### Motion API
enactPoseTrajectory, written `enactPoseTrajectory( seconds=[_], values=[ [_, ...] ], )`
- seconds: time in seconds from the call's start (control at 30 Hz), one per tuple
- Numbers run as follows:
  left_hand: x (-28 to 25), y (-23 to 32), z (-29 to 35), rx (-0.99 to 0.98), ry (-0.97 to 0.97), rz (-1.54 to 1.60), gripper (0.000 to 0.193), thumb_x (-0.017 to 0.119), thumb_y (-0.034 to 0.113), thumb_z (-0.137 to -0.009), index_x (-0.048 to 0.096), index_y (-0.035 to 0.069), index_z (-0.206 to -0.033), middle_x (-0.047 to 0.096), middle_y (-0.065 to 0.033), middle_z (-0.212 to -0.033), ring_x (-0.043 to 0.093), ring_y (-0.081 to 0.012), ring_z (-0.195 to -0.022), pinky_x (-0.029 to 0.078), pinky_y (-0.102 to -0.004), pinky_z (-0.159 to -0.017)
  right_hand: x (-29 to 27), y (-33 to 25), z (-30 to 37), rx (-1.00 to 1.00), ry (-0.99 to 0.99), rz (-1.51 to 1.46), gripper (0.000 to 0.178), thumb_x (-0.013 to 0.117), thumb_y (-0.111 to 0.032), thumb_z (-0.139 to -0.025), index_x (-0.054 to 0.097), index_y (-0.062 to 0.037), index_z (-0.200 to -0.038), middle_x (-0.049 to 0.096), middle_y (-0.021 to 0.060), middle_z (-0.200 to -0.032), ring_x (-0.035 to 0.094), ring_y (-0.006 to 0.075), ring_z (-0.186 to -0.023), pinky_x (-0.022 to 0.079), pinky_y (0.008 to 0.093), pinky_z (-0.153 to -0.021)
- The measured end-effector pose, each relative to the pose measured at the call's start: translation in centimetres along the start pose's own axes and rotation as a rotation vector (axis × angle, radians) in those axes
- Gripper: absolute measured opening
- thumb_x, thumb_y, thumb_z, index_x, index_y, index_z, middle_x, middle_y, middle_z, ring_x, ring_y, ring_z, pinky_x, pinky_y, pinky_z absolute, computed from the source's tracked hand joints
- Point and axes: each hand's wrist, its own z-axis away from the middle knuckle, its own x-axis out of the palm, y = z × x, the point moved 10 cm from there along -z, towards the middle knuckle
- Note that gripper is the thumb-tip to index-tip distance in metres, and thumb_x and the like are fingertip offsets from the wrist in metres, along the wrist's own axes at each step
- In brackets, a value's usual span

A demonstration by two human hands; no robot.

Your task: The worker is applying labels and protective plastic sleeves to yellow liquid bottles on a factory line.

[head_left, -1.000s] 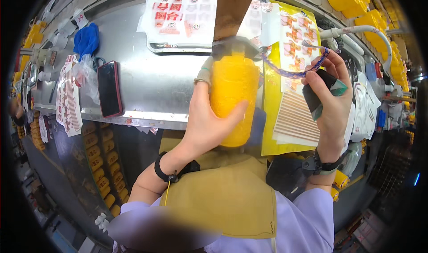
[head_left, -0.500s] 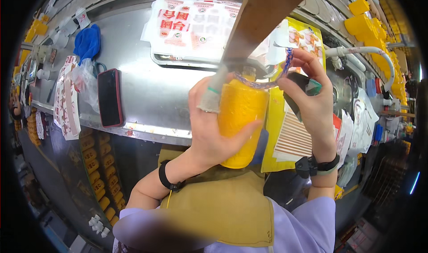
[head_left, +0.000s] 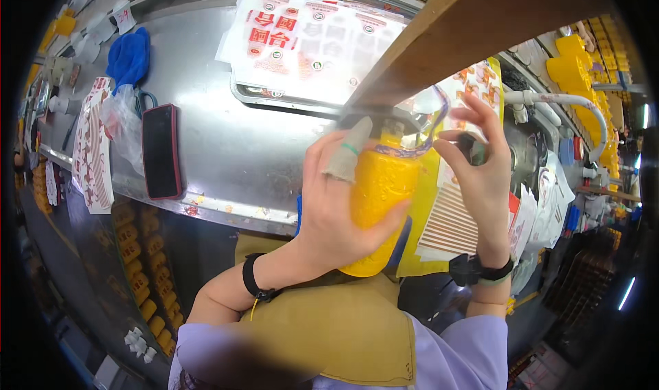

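Note:
My left hand (head_left: 343, 208) wraps round a yellow bottle-shaped plastic piece (head_left: 384, 184) that stands upright near the bench's front edge. A grey cloth cover with a green band (head_left: 343, 153) sits on one of its fingers. Around the neck of the yellow piece runs a purple-and-white braided cord (head_left: 405, 152), its loop rising to the right. My right hand (head_left: 480, 156) is beside that loop, thumb and forefinger pinched on the cord, the other fingers raised and blurred. Something dark with a green patch shows between its fingers; its kind is unclear.
A wooden beam (head_left: 425, 36) crosses close in front, hiding part of the bench. Printed paper sheets (head_left: 302, 40) lie on a metal tray. A phone (head_left: 160, 153), a blue cloth (head_left: 129, 57) and a striped sheet (head_left: 453, 225) lie around. A white pipe (head_left: 563, 100) curves at the right.
The view has shifted slightly. My right fingers have come down from the top of the cord loop to its lower right side. My left hand still grips the yellow piece.

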Motion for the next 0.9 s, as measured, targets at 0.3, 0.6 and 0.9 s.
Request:
enactPoseTrajectory(
  seconds=[0.3, 0.6, 0.9],
  values=[
    [0.0, -1.0, 0.6, -0.100, 0.029, 0.069, 0.105, 0.089, 0.016, -0.073, 0.028, -0.008, -0.154, 0.053, -0.0200, -0.132, 0.053, -0.0297, -0.125, 0.045, -0.0394, -0.103, 4.4, -5.8, 5.0, -0.545, -0.074, 0.519, 0.033, 0.078, -0.015, -0.084, 0.075, -0.0066, -0.115, 0.066, 0.0098, -0.110, 0.052, 0.0251, -0.084, 0.045, 0.0353, -0.073],
    [0.4, -1.9, 0.7, -0.166, 0.028, 0.194, 0.085, 0.090, 0.016, -0.074, 0.041, -0.006, -0.140, 0.055, -0.0199, -0.129, 0.059, -0.0287, -0.119, 0.048, -0.0396, -0.104, 4.6, -4.3, 5.1, -0.424, -0.065, 0.477, 0.031, 0.072, -0.025, -0.092, 0.077, -0.0083, -0.118, 0.065, 0.0098, -0.109, 0.049, 0.0246, -0.082, 0.044, 0.0352, -0.073],
    [0.6, -2.2, 0.9, -0.182, 0.039, 0.262, 0.084, 0.087, 0.022, -0.076, 0.046, -0.003, -0.145, 0.059, -0.0155, -0.133, 0.054, -0.0351, -0.123, 0.040, -0.0469, -0.104, 4.5, -3.9, 5.6, -0.427, -0.059, 0.438, 0.033, 0.068, -0.029, -0.097, 0.076, -0.0070, -0.120, 0.065, 0.0100, -0.108, 0.049, 0.0229, -0.079, 0.043, 0.0359, -0.075]
  ],
)
